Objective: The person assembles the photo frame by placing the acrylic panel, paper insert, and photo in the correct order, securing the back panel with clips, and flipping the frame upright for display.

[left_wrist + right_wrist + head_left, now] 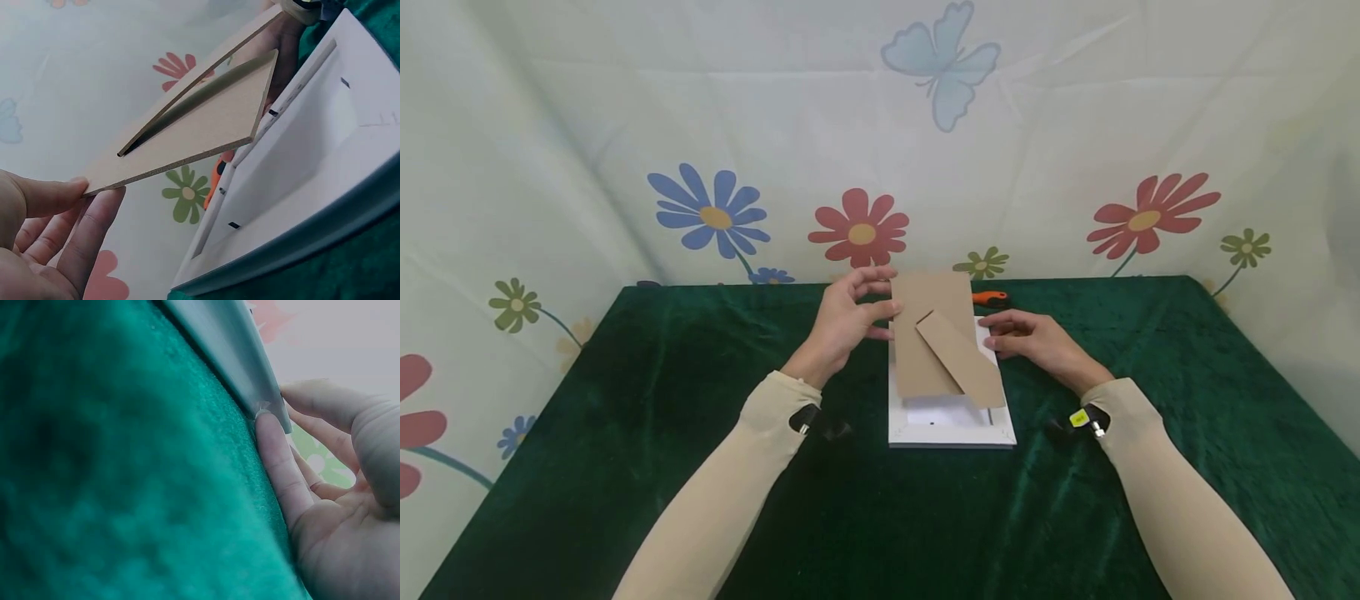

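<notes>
My left hand (846, 321) pinches the left edge of a brown picture-frame backing board (925, 292) between thumb and fingers. The board is tilted up over a white picture frame (951, 436), its stand leg (962, 362) slanting across it to the lower right. In the left wrist view, the lifted backing board (206, 131) is apart from the frame's recess, where small dark tabs (234, 225) show along the inner edge. My right hand (1037, 342) grips the frame's far right side, with thumb and fingers at the frame corner (250, 369) in the right wrist view.
Behind the frame lies a tool with an orange handle (990, 298) and a black part. Dark green velvet cloth (737, 500) covers the table. A white curtain (775, 108) with flowers and a butterfly hangs along the table's back edge.
</notes>
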A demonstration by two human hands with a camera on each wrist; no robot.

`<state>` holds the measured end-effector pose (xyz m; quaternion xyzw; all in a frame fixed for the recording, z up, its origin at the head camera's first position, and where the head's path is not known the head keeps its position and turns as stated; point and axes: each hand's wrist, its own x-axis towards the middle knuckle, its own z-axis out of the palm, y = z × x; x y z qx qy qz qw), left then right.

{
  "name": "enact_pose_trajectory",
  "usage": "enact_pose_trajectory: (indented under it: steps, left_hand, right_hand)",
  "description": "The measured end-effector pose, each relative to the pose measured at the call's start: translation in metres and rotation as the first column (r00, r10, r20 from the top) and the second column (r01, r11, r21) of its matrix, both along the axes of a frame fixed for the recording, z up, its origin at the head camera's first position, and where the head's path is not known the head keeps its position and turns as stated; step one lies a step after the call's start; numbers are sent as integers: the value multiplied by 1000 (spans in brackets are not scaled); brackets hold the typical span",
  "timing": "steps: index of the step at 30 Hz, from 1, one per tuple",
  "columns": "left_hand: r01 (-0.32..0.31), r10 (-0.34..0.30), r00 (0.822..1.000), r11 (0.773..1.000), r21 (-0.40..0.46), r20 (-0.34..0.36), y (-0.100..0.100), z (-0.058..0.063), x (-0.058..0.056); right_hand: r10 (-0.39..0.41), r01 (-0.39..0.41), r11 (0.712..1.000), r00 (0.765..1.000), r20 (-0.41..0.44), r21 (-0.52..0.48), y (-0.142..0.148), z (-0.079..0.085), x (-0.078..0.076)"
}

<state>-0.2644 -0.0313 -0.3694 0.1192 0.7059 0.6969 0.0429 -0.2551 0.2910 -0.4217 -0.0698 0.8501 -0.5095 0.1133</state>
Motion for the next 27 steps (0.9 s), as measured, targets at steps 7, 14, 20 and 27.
enact_pose_trajectory:
  steps: [7,14,20,27]
  left_hand:
    - [12,-12,999,1000,-10,31,5,-5,2]
    - [31,-30,999,999,-36,37,8,-12,4]
    - [42,-39,998,997,-66,41,10,-18,4]
    - [49,-44,997,996,-78,56,11,-21,4]
  right_hand:
    - [5,-5,1000,1000,-5,-1,1,0,0]
    - [4,-4,1000,1000,1,-6,0,1,-1]
    - [11,-11,1000,1000,-5,-11,0,1,-2]
    - [16,-16,1000,1000,-7,-12,1,0,-1]
